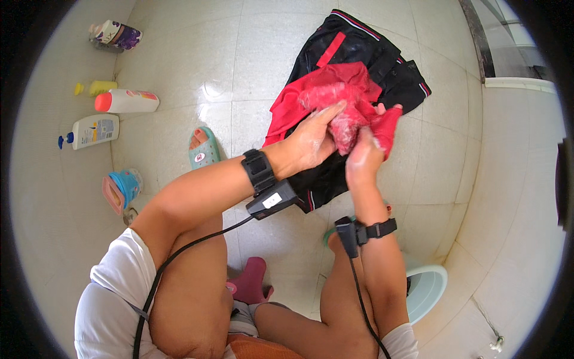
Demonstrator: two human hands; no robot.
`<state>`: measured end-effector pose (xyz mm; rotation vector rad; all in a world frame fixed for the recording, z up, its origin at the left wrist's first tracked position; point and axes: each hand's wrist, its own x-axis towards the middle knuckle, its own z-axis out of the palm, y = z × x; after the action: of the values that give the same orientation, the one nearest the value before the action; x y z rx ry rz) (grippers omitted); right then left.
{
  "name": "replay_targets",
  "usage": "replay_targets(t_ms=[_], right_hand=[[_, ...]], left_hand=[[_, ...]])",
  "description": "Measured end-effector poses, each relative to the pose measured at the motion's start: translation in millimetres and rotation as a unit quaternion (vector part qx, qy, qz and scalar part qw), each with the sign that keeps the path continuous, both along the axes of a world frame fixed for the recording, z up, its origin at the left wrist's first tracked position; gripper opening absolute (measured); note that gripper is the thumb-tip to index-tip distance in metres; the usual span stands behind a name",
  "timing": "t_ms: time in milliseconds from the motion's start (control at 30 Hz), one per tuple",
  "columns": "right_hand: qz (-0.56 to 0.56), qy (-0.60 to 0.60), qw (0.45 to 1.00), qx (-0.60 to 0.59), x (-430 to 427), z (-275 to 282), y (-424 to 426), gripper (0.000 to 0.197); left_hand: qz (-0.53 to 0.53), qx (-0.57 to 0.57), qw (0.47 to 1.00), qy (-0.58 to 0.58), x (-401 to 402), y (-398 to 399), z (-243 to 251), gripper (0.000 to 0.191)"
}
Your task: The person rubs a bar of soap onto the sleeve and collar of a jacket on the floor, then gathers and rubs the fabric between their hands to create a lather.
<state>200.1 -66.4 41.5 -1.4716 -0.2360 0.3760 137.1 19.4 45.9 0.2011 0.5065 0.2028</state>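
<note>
A red cloth garment (pixel 323 87), soapy with white foam, lies bunched between my hands, above a black garment (pixel 309 179) with red and white striped edges spread on the tiled floor. My left hand (pixel 314 139) is foamy, its thumb on the lathered part and its fingers bent beneath; it grips the red cloth. My right hand (pixel 365 155) is closed on another fold of the same cloth, to the right, with fingertips showing past its far edge. Each wrist wears a black strap with a cabled device.
Along the left wall stand a purple and white bottle (pixel 119 35), a yellow bottle (pixel 103 88), a white bottle with a red cap (pixel 132 101), a white pump bottle (pixel 96 131) and a blue container (pixel 125 186). A pale blue basin (pixel 428 291) sits at lower right, a pink plastic stool (pixel 251 282) below me.
</note>
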Motion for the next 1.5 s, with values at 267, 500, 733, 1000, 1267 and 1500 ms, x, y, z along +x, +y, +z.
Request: replay_targets(t_ms=[267,500,733,1000,1267,1500], right_hand=[[0.129,0.256,0.942,-0.175,-15.5,13.5,4.3,0.065],[0.079,0.091,0.978,-0.171,-31.3,1.7,3.0,0.058],[0.001,0.308,0.949,-0.068,0.6,-6.0,12.3,0.062],[0.083,0.234,0.961,-0.126,-50.7,-11.4,8.5,0.063],[0.087,0.274,0.948,-0.135,-61.6,17.3,17.8,0.070],[-0.021,0.337,0.932,-0.132,-7.6,-13.4,-1.1,0.070]], left_hand=[[-0.034,0.111,0.992,0.058,-12.5,-31.0,10.6,0.025],[-0.013,0.169,0.981,0.096,-6.7,-13.5,4.8,0.029],[-0.017,0.129,0.986,0.101,-15.2,-44.4,9.9,0.021],[-0.082,0.112,0.978,0.154,-25.2,-6.6,-30.5,0.029],[-0.060,0.082,0.984,0.150,-30.2,8.4,-49.0,0.027],[-0.084,0.074,0.984,0.139,-21.6,-53.8,4.9,0.034]])
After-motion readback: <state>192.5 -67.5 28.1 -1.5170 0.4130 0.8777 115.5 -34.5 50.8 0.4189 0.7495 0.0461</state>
